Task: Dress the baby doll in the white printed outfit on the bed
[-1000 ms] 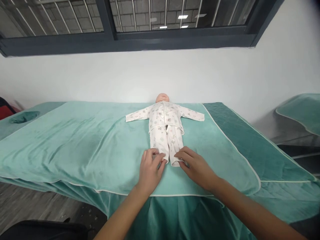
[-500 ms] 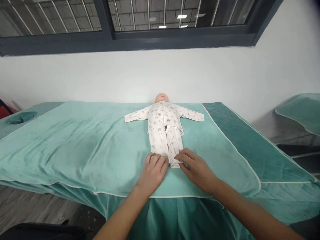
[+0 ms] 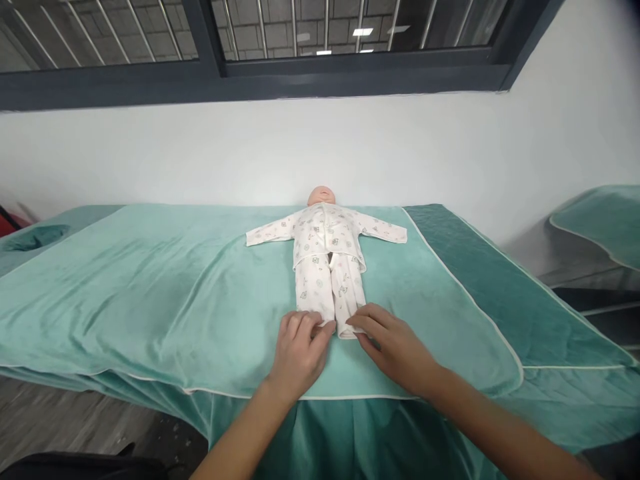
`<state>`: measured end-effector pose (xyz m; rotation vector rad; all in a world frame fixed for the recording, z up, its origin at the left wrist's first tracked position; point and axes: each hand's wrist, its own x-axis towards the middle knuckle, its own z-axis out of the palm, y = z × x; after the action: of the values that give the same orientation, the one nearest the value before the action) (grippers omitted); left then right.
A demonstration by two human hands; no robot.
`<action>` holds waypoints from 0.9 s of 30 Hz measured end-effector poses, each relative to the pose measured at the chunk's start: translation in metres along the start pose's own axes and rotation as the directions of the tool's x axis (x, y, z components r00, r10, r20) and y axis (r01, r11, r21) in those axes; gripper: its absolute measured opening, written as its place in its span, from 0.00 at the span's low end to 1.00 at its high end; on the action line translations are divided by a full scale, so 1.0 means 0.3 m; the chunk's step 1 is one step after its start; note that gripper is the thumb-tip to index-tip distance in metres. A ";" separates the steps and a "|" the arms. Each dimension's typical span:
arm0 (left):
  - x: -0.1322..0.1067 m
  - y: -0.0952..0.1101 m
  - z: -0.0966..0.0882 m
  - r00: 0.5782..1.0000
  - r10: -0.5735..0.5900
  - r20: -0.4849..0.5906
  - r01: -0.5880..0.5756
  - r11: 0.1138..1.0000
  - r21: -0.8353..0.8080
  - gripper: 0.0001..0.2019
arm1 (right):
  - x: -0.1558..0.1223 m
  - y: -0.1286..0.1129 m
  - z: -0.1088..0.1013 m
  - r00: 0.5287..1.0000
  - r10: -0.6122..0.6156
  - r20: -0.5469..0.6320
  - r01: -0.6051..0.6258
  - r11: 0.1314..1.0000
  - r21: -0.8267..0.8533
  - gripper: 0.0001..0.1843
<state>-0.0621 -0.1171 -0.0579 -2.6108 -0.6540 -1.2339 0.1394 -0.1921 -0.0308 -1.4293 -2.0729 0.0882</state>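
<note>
A baby doll (image 3: 321,195) lies on its back, dressed in a white patterned long-sleeved top (image 3: 325,230) with both sleeves spread sideways. Matching white trousers (image 3: 315,283) cover its legs, which point toward me. At the cuff of the left trouser leg, my left hand (image 3: 301,350) is closed, thumb and fingertips pinching the fabric. My right hand (image 3: 395,343) has its fingers on top of the other cuff and its thumb at the edge, gripping the hem. The doll's feet are hidden inside the legs or under my fingers.
A light green velvety cover (image 3: 150,287) lies under the doll on a bed with a darker green spread (image 3: 495,287). A white wall (image 3: 200,153) and a dark-framed window (image 3: 350,83) stand behind. At the left is a face hole (image 3: 37,237); another green-covered surface (image 3: 605,223) stands at right.
My left hand has shifted slightly, its thumb now showing against the cuff. My right hand stays at the other cuff with little movement. The doll lies as before.
</note>
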 end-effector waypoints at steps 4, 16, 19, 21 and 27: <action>0.037 0.032 -0.019 0.996 -0.091 0.019 0.093 0.986 -0.141 0.15 | -0.015 0.005 0.016 0.998 0.040 -0.041 -0.039 0.999 0.012 0.16; 0.262 0.002 0.056 0.887 -0.172 0.428 0.175 0.984 0.032 0.11 | -0.070 0.056 0.059 0.971 0.195 -0.138 -0.195 0.981 0.014 0.11; 0.252 -0.006 0.059 0.870 -0.195 0.453 0.161 0.981 0.111 0.11 | -0.073 0.030 0.040 0.977 0.136 -0.167 -0.131 0.991 0.042 0.10; 0.250 -0.009 0.052 0.867 -0.204 0.455 0.171 0.979 0.113 0.11 | -0.071 0.019 0.038 0.981 0.127 -0.150 -0.123 0.992 0.033 0.10; 0.249 0.013 -0.012 0.867 -0.188 0.462 0.255 0.963 -0.087 0.13 | -0.067 0.031 0.057 0.962 0.223 -0.154 -0.223 0.975 0.020 0.08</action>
<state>-0.0209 -0.0985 0.0019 -3.0484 -1.0030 -0.7369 0.1429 -0.2009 -0.0571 -1.6113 -1.7805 0.0678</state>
